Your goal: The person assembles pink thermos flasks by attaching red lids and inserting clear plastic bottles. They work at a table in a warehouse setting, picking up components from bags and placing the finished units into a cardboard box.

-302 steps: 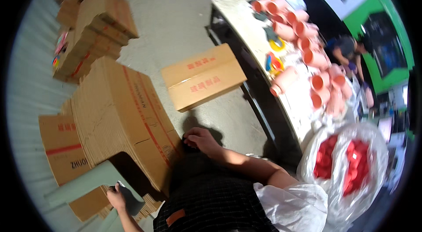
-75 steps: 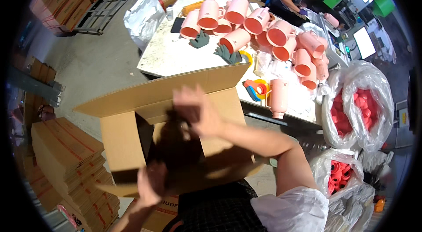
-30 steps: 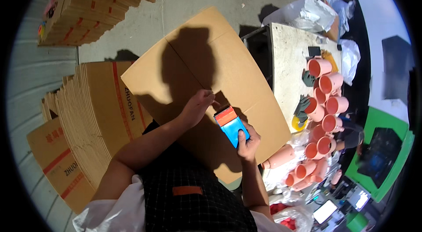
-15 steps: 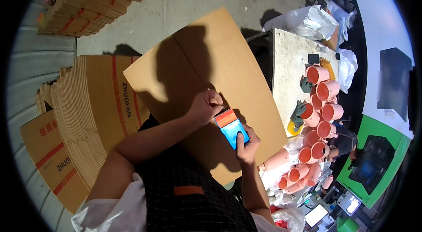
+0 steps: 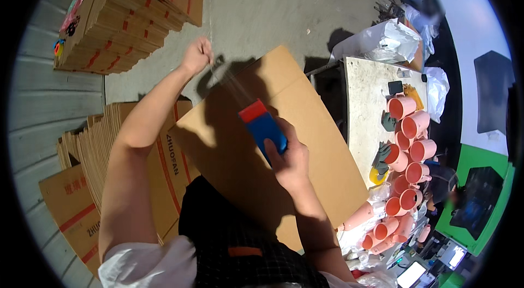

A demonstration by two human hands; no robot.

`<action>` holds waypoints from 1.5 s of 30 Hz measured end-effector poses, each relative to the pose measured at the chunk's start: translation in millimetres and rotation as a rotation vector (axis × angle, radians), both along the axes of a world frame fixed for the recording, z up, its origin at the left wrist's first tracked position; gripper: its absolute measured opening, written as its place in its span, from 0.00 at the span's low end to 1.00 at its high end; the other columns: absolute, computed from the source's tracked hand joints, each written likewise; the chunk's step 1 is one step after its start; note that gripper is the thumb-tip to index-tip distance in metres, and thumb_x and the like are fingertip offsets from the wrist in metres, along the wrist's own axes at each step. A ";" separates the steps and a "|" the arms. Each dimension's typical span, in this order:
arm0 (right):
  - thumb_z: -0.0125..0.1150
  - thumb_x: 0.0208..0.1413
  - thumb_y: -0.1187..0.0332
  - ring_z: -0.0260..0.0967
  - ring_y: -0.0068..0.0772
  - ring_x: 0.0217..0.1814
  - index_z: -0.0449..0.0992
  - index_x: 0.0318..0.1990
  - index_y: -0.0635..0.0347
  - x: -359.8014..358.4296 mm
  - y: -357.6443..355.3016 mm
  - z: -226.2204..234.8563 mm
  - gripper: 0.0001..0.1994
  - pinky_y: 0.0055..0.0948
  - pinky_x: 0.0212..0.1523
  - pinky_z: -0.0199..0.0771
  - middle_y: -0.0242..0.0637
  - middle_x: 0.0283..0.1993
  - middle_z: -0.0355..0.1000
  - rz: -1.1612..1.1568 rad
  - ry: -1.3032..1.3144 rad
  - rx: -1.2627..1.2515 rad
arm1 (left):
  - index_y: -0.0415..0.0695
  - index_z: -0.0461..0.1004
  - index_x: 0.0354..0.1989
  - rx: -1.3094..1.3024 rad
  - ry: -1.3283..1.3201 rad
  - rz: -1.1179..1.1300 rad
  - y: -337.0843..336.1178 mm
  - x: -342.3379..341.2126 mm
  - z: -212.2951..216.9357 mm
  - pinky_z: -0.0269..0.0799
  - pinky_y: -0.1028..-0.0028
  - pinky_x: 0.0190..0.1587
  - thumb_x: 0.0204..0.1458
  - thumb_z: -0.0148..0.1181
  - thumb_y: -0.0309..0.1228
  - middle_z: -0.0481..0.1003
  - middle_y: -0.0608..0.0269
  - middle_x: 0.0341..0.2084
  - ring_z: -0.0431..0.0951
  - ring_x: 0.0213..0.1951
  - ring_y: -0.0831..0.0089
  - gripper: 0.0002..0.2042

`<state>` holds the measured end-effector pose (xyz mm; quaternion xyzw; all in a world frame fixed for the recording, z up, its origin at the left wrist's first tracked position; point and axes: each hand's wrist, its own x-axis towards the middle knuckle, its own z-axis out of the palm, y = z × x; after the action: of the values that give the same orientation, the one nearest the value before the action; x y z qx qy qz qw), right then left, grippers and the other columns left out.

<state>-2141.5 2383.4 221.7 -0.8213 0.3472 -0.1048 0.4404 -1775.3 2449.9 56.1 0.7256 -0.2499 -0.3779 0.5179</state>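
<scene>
In my right hand (image 5: 292, 161) is a blue tape dispenser (image 5: 266, 131) with a red front end, held tilted above a large brown cardboard box (image 5: 322, 146). My fingers wrap round its body. A clear strip of tape (image 5: 233, 86) runs from the red end up and left to my left hand (image 5: 197, 57). That hand is closed in a pinch on the strip's free end, out past the box's far left edge. The strip is thin and partly blurred. Shadows of my head and arms fall over the box's top, where a seam shows.
Flat cardboard stacks (image 5: 139, 21) stand at the far left, with more folded cartons (image 5: 123, 124) beside my left arm. At the right, a white table (image 5: 363, 102) bears several pink mugs (image 5: 417, 124), dark gloves (image 5: 382, 151) and a yellow tape roll (image 5: 377, 175). A person (image 5: 442, 181) is beyond.
My left hand has swung up and left away from the dispenser, drawing out a long strip of tape. The dispenser has moved a little up and left, and the view has shifted.
</scene>
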 end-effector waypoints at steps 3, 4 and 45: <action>0.66 0.57 0.65 0.79 0.55 0.40 0.67 0.66 0.49 14.8 0.3 -2.1 0.28 0.42 0.40 0.80 0.49 0.44 0.79 0.054 0.011 0.038 | 0.43 0.69 0.34 0.202 -0.170 -0.255 18.3 -5.6 -102.6 0.74 0.64 0.37 0.54 0.54 0.20 0.72 0.60 0.26 0.76 0.33 0.65 0.04; 0.66 0.57 0.65 0.79 0.54 0.40 0.67 0.67 0.49 14.7 0.4 -0.3 0.29 0.42 0.40 0.80 0.48 0.43 0.79 0.065 0.018 0.061 | 0.43 0.71 0.37 0.277 -0.279 -0.343 23.7 -14.3 -126.7 0.75 0.60 0.40 0.55 0.56 0.23 0.75 0.56 0.29 0.78 0.36 0.60 0.03; 0.58 0.56 0.71 0.68 0.57 0.61 0.60 0.72 0.53 -503.2 -115.0 -277.3 0.33 0.45 0.62 0.68 0.55 0.60 0.70 -0.691 0.654 -0.554 | 0.38 0.65 0.66 0.858 -0.988 0.131 -16.0 -120.3 18.4 0.67 0.53 0.60 0.65 0.27 0.64 0.72 0.39 0.59 0.72 0.60 0.42 0.41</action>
<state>-2644.7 2268.4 -55.6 -0.7346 0.6747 -0.0700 0.0169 -1895.6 2433.9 74.5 0.9695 -0.2408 -0.0343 0.0290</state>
